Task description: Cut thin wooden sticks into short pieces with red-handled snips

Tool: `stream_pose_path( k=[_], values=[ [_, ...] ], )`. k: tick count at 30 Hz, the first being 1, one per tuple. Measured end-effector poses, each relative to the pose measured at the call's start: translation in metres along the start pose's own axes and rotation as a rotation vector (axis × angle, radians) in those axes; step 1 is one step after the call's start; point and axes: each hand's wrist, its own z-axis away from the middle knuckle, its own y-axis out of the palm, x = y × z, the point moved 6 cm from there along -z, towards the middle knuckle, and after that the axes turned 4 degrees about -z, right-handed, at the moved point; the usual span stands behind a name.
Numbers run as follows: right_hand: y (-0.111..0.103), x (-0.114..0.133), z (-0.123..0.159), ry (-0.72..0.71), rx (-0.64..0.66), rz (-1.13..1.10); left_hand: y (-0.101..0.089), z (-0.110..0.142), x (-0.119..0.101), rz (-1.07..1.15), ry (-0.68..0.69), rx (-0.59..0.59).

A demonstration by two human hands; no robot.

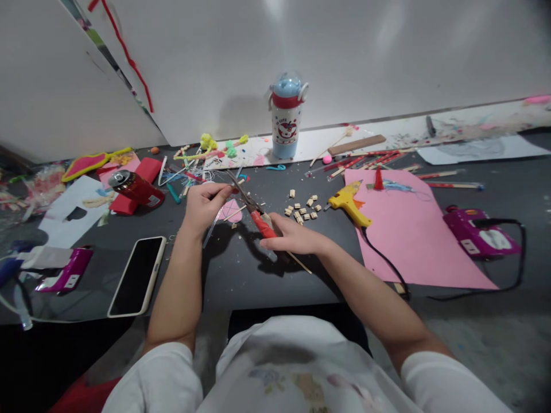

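Observation:
My right hand (pixel 293 236) grips the red handles of a pair of scissors (pixel 252 209) whose blades point up and left. My left hand (pixel 205 203) is closed in a pinch on a thin stick (pixel 215 221) held up to the blades. A small pink cut-out (pixel 232 209) lies on the dark table just under the scissors. Several short wooden pieces (pixel 302 207) are scattered to the right of my hands. Another thin stick (pixel 299 262) pokes out below my right hand.
A yellow glue gun (pixel 348 202) lies on a pink paper sheet (pixel 408 241). A phone (pixel 138 275) lies at left, a red can (pixel 135 186) beyond it. A blue bottle (pixel 286 115) stands at the wall. A purple glue gun (pixel 477 232) is at right.

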Motion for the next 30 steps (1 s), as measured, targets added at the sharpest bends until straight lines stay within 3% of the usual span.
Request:
stream_pose_path(
  k=[7, 13, 21, 30],
  values=[
    [0.002, -0.001, 0.000, 0.008, 0.001, -0.010, 0.001, -0.001, -0.006, -0.058, -0.025, 0.012],
    [0.001, -0.004, 0.000, 0.042, -0.030, -0.020, 0.004, 0.000, -0.011, -0.144, 0.044, -0.021],
    [-0.001, -0.006, -0.002, 0.059, -0.063, -0.053, 0.012, 0.009, -0.020, -0.534, 0.383, -0.063],
    [0.002, -0.007, -0.002, 0.057, -0.045, -0.005, 0.006, 0.007, -0.026, -0.425, 0.408, -0.038]
  ],
)
